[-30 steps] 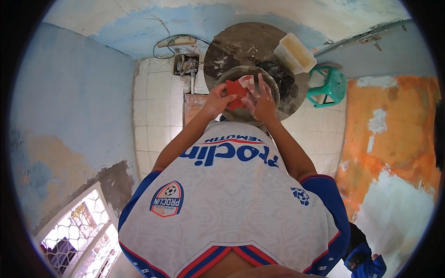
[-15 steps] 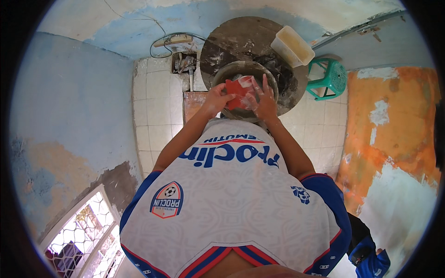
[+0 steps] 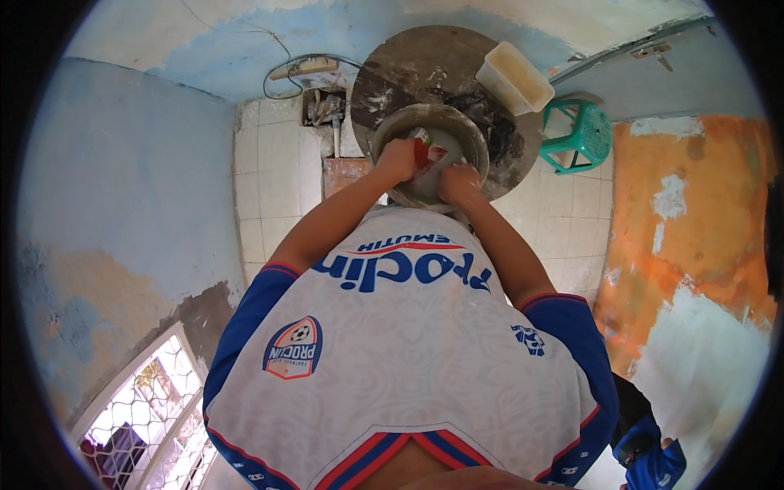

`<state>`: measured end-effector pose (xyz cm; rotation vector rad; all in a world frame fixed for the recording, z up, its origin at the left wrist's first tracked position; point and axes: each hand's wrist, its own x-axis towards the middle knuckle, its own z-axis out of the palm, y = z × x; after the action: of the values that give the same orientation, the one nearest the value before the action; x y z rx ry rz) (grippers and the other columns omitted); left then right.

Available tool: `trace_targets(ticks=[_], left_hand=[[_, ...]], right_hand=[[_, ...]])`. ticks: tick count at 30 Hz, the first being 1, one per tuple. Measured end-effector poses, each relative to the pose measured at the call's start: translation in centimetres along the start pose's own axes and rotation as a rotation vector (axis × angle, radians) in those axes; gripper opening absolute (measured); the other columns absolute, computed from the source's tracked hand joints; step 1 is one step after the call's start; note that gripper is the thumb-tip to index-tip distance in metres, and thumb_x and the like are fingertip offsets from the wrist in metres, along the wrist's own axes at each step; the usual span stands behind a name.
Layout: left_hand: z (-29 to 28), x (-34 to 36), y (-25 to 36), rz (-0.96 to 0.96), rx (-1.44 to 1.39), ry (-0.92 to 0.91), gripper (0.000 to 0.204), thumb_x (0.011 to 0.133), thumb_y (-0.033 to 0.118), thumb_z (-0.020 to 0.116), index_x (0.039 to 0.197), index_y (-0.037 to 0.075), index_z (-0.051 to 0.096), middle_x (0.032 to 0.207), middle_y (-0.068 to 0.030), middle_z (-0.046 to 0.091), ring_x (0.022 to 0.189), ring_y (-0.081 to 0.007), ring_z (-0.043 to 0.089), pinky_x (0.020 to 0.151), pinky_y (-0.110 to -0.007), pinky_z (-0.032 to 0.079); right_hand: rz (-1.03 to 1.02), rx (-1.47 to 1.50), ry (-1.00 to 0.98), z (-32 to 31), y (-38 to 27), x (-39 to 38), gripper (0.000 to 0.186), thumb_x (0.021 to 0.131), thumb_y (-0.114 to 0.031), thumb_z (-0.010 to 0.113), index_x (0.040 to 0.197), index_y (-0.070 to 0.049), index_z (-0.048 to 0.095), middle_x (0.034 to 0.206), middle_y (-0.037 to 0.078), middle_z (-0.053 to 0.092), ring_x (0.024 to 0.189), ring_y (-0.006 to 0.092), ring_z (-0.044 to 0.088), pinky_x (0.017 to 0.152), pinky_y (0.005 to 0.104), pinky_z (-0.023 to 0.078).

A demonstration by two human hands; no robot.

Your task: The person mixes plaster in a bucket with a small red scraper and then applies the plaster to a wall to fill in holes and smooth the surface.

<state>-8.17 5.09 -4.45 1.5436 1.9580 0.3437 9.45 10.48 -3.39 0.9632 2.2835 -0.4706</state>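
Note:
A round grey bucket (image 3: 475, 135) holds cloudy greyish liquid. Inside its rim, my left hand (image 3: 398, 160) is closed around a flat red piece (image 3: 426, 155) with a pale, wet-looking edge; its exact kind is unclear. A small light-and-green item (image 3: 419, 135) shows behind that hand, too small to name. Lower down on the bucket's right side is my right hand (image 3: 460, 181), knuckles up, its fingers hidden below.
The bucket stands on a stained round dark board (image 3: 425, 61). A translucent rectangular tub (image 3: 514, 79) sits at the board's far right, beside a green plastic stool (image 3: 584, 135). Pipes (image 3: 327, 110) and a cable lie at the far left. A person's blue clothing shows at lower right.
Both hands have gone down into the bucket. The red piece, earlier spread between them, has tilted and lowered in my left hand. My right hand's fingers, spread before, have dropped from view.

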Motion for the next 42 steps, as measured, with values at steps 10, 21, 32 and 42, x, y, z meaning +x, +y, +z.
trace_targets(ticks=[10, 21, 32, 42], left_hand=[[0.6, 2.0, -0.4, 0.103, 0.167, -0.097, 0.028, 0.086, 0.026, 0.066, 0.110, 0.012, 0.071, 0.098, -0.0209, 0.071, 0.093, -0.0402, 0.069, 0.082, -0.048, 0.055], [3.6, 2.7, -1.4, 0.166, 0.247, -0.206, 0.022, 0.089, 0.019, 0.058, 0.099, 0.009, 0.075, 0.099, -0.0189, 0.072, 0.095, -0.0377, 0.069, 0.083, -0.047, 0.055], [5.7, 5.2, -4.8, 0.076, -0.009, -0.414, 0.031, 0.086, 0.010, 0.058, 0.115, 0.011, 0.071, 0.110, -0.0241, 0.069, 0.102, -0.0411, 0.066, 0.088, -0.048, 0.051], [6.2, 4.7, -4.4, 0.072, 0.075, -0.227, 0.019, 0.076, 0.006, 0.065, 0.092, 0.002, 0.074, 0.098, -0.0239, 0.070, 0.096, -0.0402, 0.068, 0.087, -0.047, 0.054]], right_hand=[[-0.014, -0.096, 0.097, 2.8, 1.1, 3.3, 0.044, 0.086, -0.021, 0.057, 0.127, -0.006, 0.066, 0.125, 0.016, 0.068, 0.124, 0.0308, 0.060, 0.107, 0.0414, 0.042], [-0.129, -0.184, -0.028, 3.5, 1.6, 4.3, 0.036, 0.084, -0.020, 0.058, 0.114, -0.007, 0.072, 0.117, 0.017, 0.071, 0.113, 0.0291, 0.067, 0.108, 0.0448, 0.040], [-0.157, -0.092, 0.278, 4.6, 2.4, 6.1, 0.023, 0.087, -0.015, 0.055, 0.097, -0.007, 0.074, 0.097, 0.016, 0.074, 0.098, 0.0305, 0.071, 0.093, 0.0423, 0.053], [-0.029, 0.043, 0.272, 3.0, 1.4, 5.3, 0.024, 0.085, -0.009, 0.056, 0.099, -0.003, 0.075, 0.102, 0.019, 0.073, 0.096, 0.0348, 0.071, 0.086, 0.0454, 0.057]])
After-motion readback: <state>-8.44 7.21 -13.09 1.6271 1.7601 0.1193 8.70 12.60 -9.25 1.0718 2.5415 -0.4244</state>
